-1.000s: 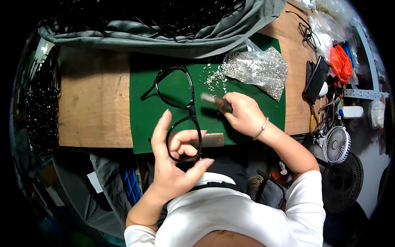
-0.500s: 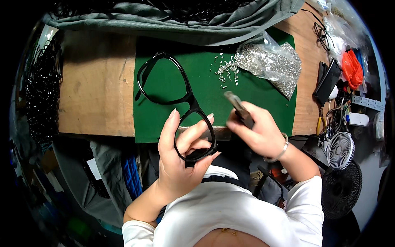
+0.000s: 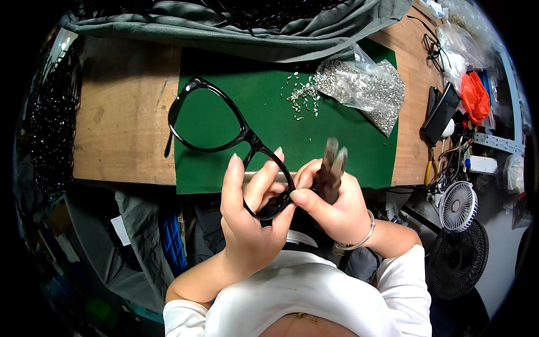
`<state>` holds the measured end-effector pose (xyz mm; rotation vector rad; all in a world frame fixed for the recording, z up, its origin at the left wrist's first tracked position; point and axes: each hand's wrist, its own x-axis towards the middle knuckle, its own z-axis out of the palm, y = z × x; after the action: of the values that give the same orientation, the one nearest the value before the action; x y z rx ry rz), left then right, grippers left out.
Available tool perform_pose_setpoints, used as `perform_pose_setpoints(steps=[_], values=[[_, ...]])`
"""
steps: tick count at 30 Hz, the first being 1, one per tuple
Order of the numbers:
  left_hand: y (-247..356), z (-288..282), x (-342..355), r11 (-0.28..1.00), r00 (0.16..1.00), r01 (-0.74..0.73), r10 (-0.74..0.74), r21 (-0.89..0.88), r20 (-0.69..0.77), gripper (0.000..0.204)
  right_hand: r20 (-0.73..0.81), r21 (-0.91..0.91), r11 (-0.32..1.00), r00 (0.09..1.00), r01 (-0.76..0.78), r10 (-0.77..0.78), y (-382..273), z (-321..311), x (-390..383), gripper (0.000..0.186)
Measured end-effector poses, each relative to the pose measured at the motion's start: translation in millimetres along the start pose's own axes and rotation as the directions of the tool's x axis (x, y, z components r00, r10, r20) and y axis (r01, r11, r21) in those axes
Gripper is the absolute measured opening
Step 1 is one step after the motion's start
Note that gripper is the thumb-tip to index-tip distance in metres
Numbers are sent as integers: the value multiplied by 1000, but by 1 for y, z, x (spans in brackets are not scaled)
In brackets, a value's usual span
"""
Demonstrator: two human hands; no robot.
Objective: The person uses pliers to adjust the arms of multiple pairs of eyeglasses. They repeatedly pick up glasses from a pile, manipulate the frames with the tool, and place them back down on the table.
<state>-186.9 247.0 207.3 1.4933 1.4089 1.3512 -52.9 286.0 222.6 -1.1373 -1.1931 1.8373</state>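
Observation:
My left hand point(image 3: 247, 208) grips a black eyeglass frame point(image 3: 242, 130) by its lower rim, with fingers reaching around and through the nearer lens opening. The frame is tilted, its far end up and to the left over the green mat point(image 3: 252, 104). Close beside it, my right hand point(image 3: 331, 205) is closed around a pair of pliers point(image 3: 331, 168), whose jaws point away from me. The thumb and a finger of that hand also touch the frame's near right corner. Beyond lie loose silvery bits point(image 3: 303, 98), spilled from a clear plastic bag point(image 3: 362, 84).
A grey cloth point(image 3: 247, 36) holding a heap of black frames lines the back of the wooden table point(image 3: 126, 121). Off to the right are a black phone point(image 3: 441, 115), a red plastic bag point(image 3: 475, 98), yellow-handled pliers point(image 3: 429, 168), and two fans, one white point(image 3: 458, 206), one black point(image 3: 458, 257).
My right hand has come left and nearer, and its fingers now touch the frame's corner. The pliers turned more upright. The eyeglass frame shifted slightly left, tilting a little.

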Motion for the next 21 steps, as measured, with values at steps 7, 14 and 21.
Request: perform_pose_setpoints(steps=[7, 14, 21], values=[[3, -7, 9, 999, 994, 3, 1, -42, 107, 81, 209, 50, 958, 941, -283, 267, -13, -10, 7, 17], [10, -10, 13, 972, 979, 138, -104, -191, 178, 82, 189, -8, 993, 975, -121, 120, -16, -6, 4, 16], [20, -26, 20, 902, 926, 284, -170, -325, 337, 88, 364, 205, 910, 891, -361, 272, -28, -7, 7, 17]])
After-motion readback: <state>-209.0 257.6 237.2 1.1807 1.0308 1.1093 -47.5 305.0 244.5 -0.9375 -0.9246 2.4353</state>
